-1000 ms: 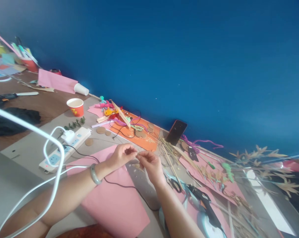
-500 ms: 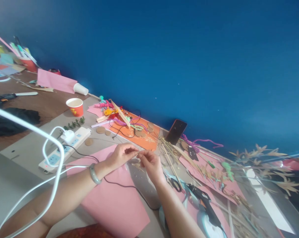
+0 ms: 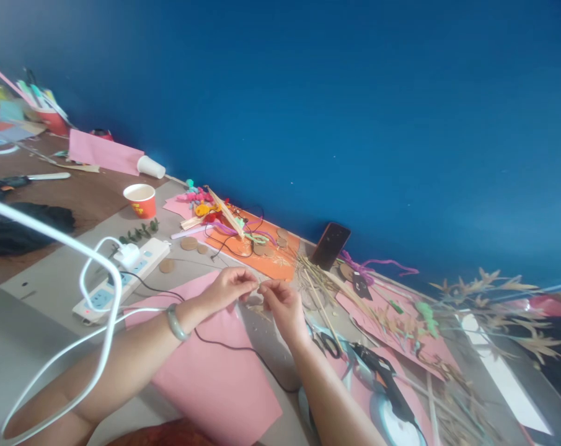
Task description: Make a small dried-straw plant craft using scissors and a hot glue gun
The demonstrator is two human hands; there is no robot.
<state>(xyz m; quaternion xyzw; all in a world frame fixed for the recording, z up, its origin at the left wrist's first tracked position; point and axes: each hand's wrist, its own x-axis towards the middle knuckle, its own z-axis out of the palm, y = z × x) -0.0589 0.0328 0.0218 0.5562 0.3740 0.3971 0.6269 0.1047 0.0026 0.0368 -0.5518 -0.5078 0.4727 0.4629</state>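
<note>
Near the middle of the table my left hand (image 3: 231,290) and my right hand (image 3: 281,305) meet fingertip to fingertip, each closed in a pinch. What lies between the fingers is too small to make out. A bracelet (image 3: 176,323) circles my left wrist. Below my left hand spreads a sheet of pink paper (image 3: 215,378). Beside my right wrist lie black-handled scissors (image 3: 329,344), and farther right a black glue gun (image 3: 387,378). Pale scraps are scattered on the grey surface under my hands.
A white power strip (image 3: 122,282) with cables stands left, a red paper cup (image 3: 141,201) behind it. Orange paper (image 3: 280,263) carries wood slices and pipe cleaners. A phone (image 3: 330,246) leans on the blue wall. Dried stalks (image 3: 326,282) lie right; a white cable loops across the left foreground.
Both hands stay pinched at nearly the same spot, with only a slight shift of the fingers. Nothing else has visibly moved.
</note>
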